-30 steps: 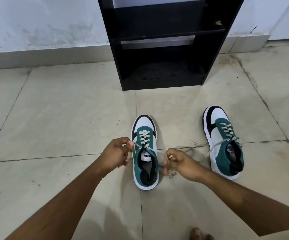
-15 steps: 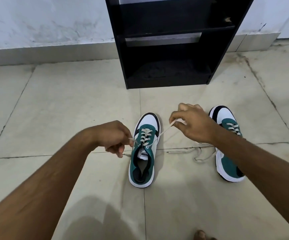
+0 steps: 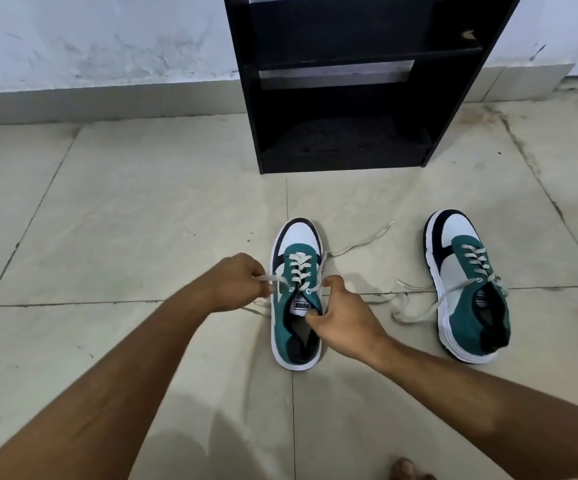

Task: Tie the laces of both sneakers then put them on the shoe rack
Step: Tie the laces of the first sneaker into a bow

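Two green, white and black sneakers stand on the tiled floor, toes toward the rack. The left sneaker (image 3: 296,292) is between my hands. My left hand (image 3: 237,282) pinches its left lace end beside the eyelets. My right hand (image 3: 341,315) grips the sneaker's right collar edge by the tongue. That sneaker's other lace (image 3: 360,241) lies loose on the floor, running off to the right. The right sneaker (image 3: 467,285) stands apart with its laces untied and trailing left. The black shoe rack (image 3: 346,81) stands ahead against the wall, its shelves bare.
White wall with a grey skirting runs behind the rack. Beige floor tiles with dark grout lines surround the shoes. My toes (image 3: 407,469) show at the bottom edge.
My right hand let go of the right lace, which dropped to the floor, and came down onto the sneaker's collar. My left hand kept its lace.
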